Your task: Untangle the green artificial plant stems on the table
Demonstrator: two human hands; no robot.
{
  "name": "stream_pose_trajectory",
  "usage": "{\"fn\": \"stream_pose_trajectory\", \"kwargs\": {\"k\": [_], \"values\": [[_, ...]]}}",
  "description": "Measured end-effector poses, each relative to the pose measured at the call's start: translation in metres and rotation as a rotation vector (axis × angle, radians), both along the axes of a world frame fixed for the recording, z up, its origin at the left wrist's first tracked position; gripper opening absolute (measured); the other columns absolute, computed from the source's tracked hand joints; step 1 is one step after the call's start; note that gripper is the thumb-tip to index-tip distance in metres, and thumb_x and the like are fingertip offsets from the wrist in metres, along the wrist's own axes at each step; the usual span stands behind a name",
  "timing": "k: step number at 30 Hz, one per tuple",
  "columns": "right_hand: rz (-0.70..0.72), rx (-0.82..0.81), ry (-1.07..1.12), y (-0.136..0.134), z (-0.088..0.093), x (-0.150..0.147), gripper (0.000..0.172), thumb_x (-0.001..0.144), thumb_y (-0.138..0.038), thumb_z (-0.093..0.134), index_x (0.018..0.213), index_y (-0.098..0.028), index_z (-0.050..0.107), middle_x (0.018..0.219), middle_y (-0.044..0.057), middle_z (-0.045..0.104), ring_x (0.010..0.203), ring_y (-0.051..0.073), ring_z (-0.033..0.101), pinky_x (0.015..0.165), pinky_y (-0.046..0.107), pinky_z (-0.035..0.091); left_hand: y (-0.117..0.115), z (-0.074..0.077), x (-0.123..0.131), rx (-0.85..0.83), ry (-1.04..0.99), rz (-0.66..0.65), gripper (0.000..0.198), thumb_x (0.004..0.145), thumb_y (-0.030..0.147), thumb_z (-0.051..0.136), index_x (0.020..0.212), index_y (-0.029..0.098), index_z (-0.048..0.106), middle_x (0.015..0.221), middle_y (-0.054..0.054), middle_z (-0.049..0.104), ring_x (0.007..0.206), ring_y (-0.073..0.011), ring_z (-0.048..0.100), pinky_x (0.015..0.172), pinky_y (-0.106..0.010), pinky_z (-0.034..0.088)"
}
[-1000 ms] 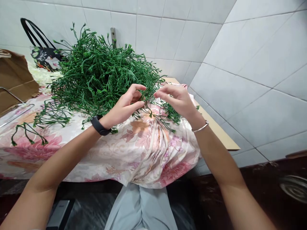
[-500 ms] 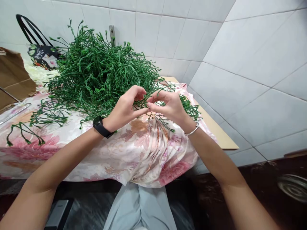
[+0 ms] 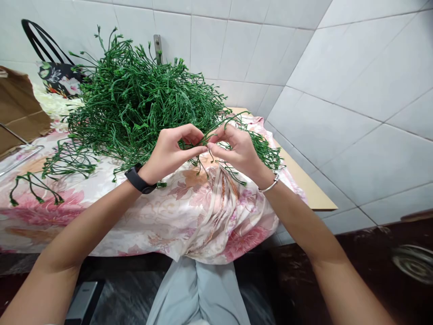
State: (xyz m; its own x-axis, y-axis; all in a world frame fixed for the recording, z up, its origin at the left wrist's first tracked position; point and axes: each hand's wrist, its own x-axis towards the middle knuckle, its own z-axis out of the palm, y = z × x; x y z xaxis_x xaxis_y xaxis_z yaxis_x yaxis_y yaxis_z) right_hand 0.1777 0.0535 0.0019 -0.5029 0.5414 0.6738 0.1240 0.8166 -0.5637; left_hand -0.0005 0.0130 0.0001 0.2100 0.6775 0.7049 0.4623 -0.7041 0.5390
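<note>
Hands meet at the near edge of the green pile [image 3: 142, 97]: left hand [image 3: 172, 151] and right hand [image 3: 237, 149] both pinch one sprig [image 3: 203, 141]; best kept close and pulled gently, I'd say.

Left hand [image 3: 171, 151], right hand [image 3: 237, 151]: fingertips meet on thin sprig [image 3: 203, 141]; exact pinch hidden among stems. Pile [image 3: 142, 99] behind hands hides table's far part. Cloth [image 3: 189, 212] covers table below hands; bare edge [image 3: 304, 180] shows right of right hand. Far left of left hand: box [image 3: 16, 108] cut by frame edge, bag [image 3: 56, 74] half hidden by pile. Low right: round object [image 3: 414, 264] blurred, cut off.
</note>
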Motion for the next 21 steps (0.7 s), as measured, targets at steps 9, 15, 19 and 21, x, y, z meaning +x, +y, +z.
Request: {"fn": "stream_pose_trajectory", "kwargs": {"k": [9,15,19,21], "values": [[0.118,-0.133,-0.028,0.0030,-0.0015,-0.0002,0.033,0.067,-0.038,0.070,0.084,-0.018,0.050,0.084,0.001,0.059,0.075,0.012,0.057,0.071,0.027,0.050,-0.0037,0.0014,0.0005,-0.021,-0.056,-0.041,0.025,0.071,0.037,0.067,0.083,0.016,0.063,0.077,-0.003,0.066,0.071,-0.0123,0.060,0.066,-0.024,0.049],[0.095,-0.125,-0.081,0.0023,0.0036,0.0032,0.029,0.069,-0.038,0.069,0.083,-0.016,0.057,0.081,0.002,0.061,0.074,0.013,0.057,0.073,0.028,0.048,-0.0042,0.0017,0.0006,0.075,-0.036,0.025,0.016,0.071,0.026,0.065,0.083,0.016,0.060,0.080,-0.001,0.064,0.074,-0.0117,0.058,0.068,-0.024,0.048],[0.064,-0.117,-0.069,0.0000,0.0064,0.0054,0.030,0.068,-0.042,0.070,0.077,-0.017,0.056,0.076,0.001,0.059,0.071,0.013,0.055,0.070,0.028,0.047,-0.0023,0.0017,0.0007,0.066,-0.026,0.001,0.014,0.069,0.020,0.065,0.081,0.015,0.058,0.080,-0.001,0.062,0.074,-0.0113,0.056,0.069,-0.024,0.047],[0.080,-0.123,-0.083,0.0003,0.0068,0.0057,0.032,0.068,-0.042,0.070,0.080,-0.017,0.055,0.077,0.000,0.056,0.072,0.012,0.054,0.068,0.027,0.046,-0.0019,0.0014,0.0012,0.038,-0.032,-0.018,0.015,0.068,0.019,0.065,0.080,0.015,0.056,0.079,-0.001,0.061,0.074,-0.0112,0.056,0.069,-0.024,0.047]]}}
